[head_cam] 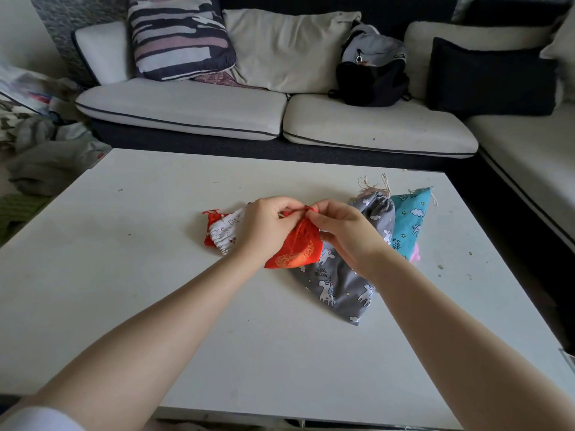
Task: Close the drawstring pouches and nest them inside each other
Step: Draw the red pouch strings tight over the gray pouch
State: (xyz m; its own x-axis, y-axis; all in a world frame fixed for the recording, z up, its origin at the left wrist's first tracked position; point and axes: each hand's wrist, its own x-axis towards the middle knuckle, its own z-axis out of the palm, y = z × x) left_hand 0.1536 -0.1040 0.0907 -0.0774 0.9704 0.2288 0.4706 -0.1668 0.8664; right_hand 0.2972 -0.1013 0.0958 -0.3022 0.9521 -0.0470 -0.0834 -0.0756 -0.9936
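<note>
1. The red pouch [295, 247] is held above the white table [155, 275], its gathered neck pinched by both hands.
2. The left hand [267, 225] and right hand [345, 234] are closed on its red drawstring [306, 209].
3. The grey unicorn pouch [339, 281] and the blue pouch [410, 219] lie beneath and to the right.
4. A white patterned pouch [224, 234] lies to the left.

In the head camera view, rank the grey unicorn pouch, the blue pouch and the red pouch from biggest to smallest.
1. grey unicorn pouch
2. blue pouch, partly hidden behind the grey one, so its rank is unsure
3. red pouch, held by both hands
</note>
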